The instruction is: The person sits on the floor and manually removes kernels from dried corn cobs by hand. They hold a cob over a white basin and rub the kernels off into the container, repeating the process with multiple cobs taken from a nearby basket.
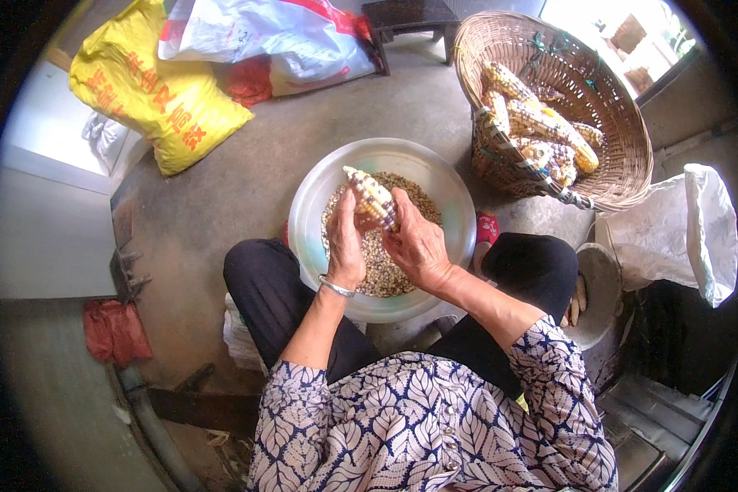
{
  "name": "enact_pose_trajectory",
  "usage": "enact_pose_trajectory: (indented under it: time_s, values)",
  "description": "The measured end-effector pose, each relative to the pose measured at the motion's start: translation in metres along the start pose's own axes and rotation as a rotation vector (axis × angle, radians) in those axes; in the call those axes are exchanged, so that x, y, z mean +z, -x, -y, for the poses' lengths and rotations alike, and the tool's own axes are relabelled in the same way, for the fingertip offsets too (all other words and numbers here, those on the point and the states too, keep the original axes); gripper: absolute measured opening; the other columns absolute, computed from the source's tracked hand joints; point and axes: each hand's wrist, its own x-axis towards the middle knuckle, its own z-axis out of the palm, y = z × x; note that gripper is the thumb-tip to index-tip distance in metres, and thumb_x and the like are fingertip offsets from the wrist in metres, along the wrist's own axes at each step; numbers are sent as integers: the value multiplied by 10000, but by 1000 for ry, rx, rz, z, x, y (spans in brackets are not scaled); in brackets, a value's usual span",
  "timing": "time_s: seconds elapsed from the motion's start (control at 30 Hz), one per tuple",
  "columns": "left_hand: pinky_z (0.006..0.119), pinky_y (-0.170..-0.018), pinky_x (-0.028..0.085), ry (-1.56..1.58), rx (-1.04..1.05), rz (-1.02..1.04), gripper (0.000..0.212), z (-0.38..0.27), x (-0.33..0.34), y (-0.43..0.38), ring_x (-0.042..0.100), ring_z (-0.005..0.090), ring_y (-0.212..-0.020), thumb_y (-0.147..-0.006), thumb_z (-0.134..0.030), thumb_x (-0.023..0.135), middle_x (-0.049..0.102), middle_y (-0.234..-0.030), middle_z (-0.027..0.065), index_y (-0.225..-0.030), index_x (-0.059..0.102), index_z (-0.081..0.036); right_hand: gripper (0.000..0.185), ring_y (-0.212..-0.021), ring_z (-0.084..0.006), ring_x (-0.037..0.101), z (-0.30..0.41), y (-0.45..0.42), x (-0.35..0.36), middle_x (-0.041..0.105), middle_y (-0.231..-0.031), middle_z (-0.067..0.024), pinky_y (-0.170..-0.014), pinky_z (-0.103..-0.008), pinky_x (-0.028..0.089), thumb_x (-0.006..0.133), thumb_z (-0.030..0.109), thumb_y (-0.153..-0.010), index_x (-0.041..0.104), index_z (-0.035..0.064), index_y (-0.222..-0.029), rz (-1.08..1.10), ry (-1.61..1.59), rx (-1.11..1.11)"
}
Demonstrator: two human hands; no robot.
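An ear of multicoloured corn point(372, 200), with white, yellow and dark purple kernels, is held between both hands above a wide metal basin point(310, 184). My left hand point(347, 237), with a silver bangle at the wrist, supports the ear from the left side. Gripping its lower right end is my right hand point(417, 240), the thumb against the kernels. Loose corn kernels point(384, 264) cover the bottom of the basin, which sits between the knees. The fingers behind the ear are partly hidden.
At the upper right a wicker basket point(621, 123) holds several corn ears point(547, 123). Beside it stand a white sack point(658, 240) and a round container point(596, 307) with cobs. Yellow point(160, 92) and white point(270, 31) sacks lie at the upper left, near a dark wooden stool point(412, 15).
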Motion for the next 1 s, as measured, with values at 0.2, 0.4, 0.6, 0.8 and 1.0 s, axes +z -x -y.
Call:
enact_pose_trajectory:
  time_s: [0.2,0.4,0.6,0.8,1.0]
  values:
    - [313,-906,420,110,-16,44,431,6,8,4,542,145,-1040,-971,-413,415,582,-1118,22,-1239,493,-85,717,-902,-327,560,-1,-9,0,525,-974,-154,-741,-396,464,638,62,-709,308,16,-1344,-19,230,-143]
    - [337,-912,435,299,-150,88,465,9,-5,-3,537,163,-1041,-964,-473,386,561,-1106,43,-1193,487,-80,662,-940,-296,519,11,-10,-4,512,-977,-149,-749,-380,421,644,167,-729,370,18,-1313,-51,76,-321]
    - [303,-675,529,73,-34,-42,540,0,-8,1,605,159,-806,-954,-532,348,601,-911,58,-1109,529,-48,356,-729,-331,571,3,-23,-23,547,-787,-192,-662,-400,457,583,328,-878,572,-20,-954,56,-467,92]
    - [305,-761,513,226,-239,73,520,9,-16,-3,601,166,-899,-951,-519,363,604,-986,48,-1176,518,-77,368,-752,-407,559,-8,-25,-19,547,-708,-222,-637,-462,438,426,309,-958,542,-5,-803,63,-242,145]
    - [324,-790,517,216,-307,50,524,12,-22,-4,593,143,-899,-936,-531,405,581,-999,42,-1170,507,-74,439,-678,-352,599,-7,-17,-16,578,-684,-181,-581,-434,460,516,438,-894,571,23,-761,206,-10,-196]
